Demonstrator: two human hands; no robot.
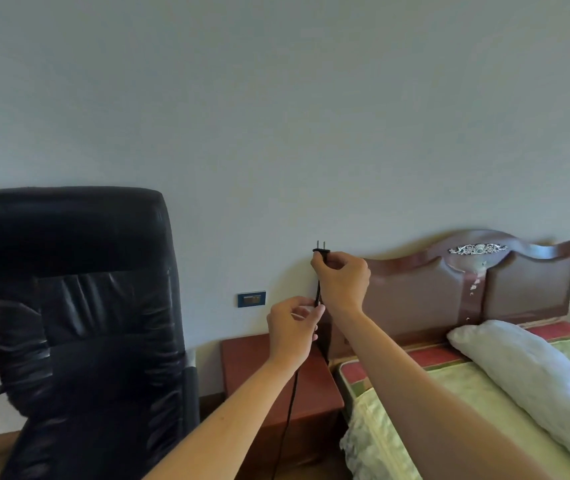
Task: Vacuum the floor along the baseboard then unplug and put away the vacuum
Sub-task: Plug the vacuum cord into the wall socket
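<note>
Pinched the plug [321, 251] in the right hand [344, 280] at frame centre, prongs up. Pinched the cord [318, 296] just below with the left hand [292, 325], above a red-brown nightstand [276, 375], between black chair [79, 323] lower left and bed [449, 410] lower right.

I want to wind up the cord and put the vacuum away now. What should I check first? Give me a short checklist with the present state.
1. Plug out of the wall outlet: ok, its prongs are bare and point up.
2. Right hand grip on the plug: ok, the fingers pinch it.
3. Left hand grip on the cord: ok, it pinches the cord just below the plug.
4. Cord free of snags lower down: cannot tell, it runs out of view.
5. Vacuum switched off: cannot tell, it is not in view.
</note>
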